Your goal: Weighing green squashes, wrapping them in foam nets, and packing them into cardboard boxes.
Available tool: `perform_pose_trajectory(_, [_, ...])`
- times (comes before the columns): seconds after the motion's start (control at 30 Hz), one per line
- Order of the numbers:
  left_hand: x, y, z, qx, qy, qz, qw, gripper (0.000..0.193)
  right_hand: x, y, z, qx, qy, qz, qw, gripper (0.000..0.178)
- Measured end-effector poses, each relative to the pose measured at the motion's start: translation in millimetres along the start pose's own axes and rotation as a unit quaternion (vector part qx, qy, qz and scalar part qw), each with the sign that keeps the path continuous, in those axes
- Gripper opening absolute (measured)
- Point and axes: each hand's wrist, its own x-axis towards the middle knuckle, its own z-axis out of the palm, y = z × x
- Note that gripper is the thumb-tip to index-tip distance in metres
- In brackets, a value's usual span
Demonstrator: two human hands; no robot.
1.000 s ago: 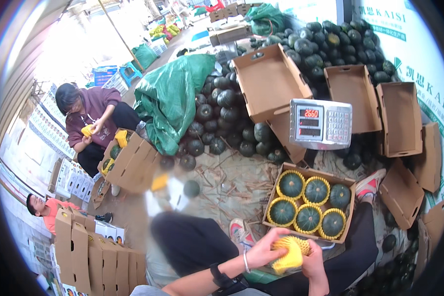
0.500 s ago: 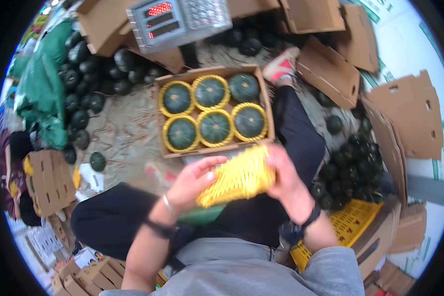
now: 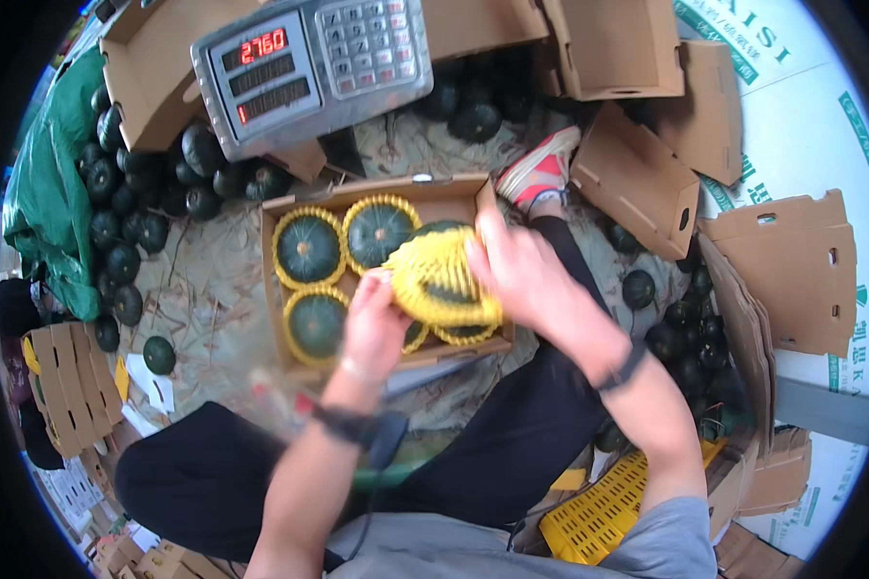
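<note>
Over the right half of a cardboard box [image 3: 459,201], both my hands hold a yellow foam net sleeve [image 3: 430,256] stretched around a dark green squash [image 3: 444,292]. My left hand [image 3: 375,314] pinches the sleeve's left edge. My right hand [image 3: 519,265] curls over its right side, fingers partly hidden behind the net. Inside the box, squashes such as the far-left squash [image 3: 307,249], the far-middle squash [image 3: 378,234] and the near-left squash [image 3: 316,326] sit in yellow sleeves. My hands and the held squash cover most of the near row.
A digital scale [image 3: 377,92] with a lit red display stands beyond the box. Loose squashes [image 3: 203,150] are heaped at the far left beside green sheeting [image 3: 58,183]; more lie at right. Empty cartons [image 3: 637,179] and a yellow plastic crate [image 3: 594,507] are at my right.
My hands have moved forward from my lap to over the box. The squash from the far-right corner is out of its place, with the sleeve now around it. The view has shifted.
</note>
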Motion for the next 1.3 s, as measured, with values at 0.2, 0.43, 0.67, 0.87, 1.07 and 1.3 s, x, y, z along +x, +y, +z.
perform_pose_trajectory(0.2, [-59.3, 34.5, 0.0, -0.101, -0.076, -0.093, 0.988, 0.013, -82.5, -64.7, 12.4, 0.142, 0.036, 0.047, 0.988, 0.021])
perform_pose_trajectory(0.43, [-114.5, 55.1, 15.3, -0.055, -0.077, -0.131, 0.987, 0.031, -106.6, -71.6, 60.3, 0.602, 0.006, 0.203, 0.772, 0.021])
perform_pose_trajectory(0.67, [-190.8, 45.6, -42.7, -0.122, -0.134, -0.359, 0.915, 0.072, -137.6, -104.3, 61.6, 0.626, -0.028, 0.138, 0.767, 0.043])
perform_pose_trajectory(0.87, [-196.5, 53.6, -10.2, 0.094, -0.002, 0.003, 0.996, 0.087, -142.6, -132.5, 67.9, 0.647, -0.097, 0.099, 0.750, 0.086])
perform_pose_trajectory(1.07, [-195.8, 60.0, 5.9, 0.047, -0.001, 0.018, 0.999, 0.092, -139.8, -128.3, 52.6, 0.759, -0.109, 0.065, 0.638, 0.099])
perform_pose_trajectory(1.3, [-191.2, 55.2, 12.1, 0.422, -0.004, 0.138, 0.896, 0.111, -122.9, -154.8, 54.5, 0.160, -0.026, -0.063, 0.985, 0.090])
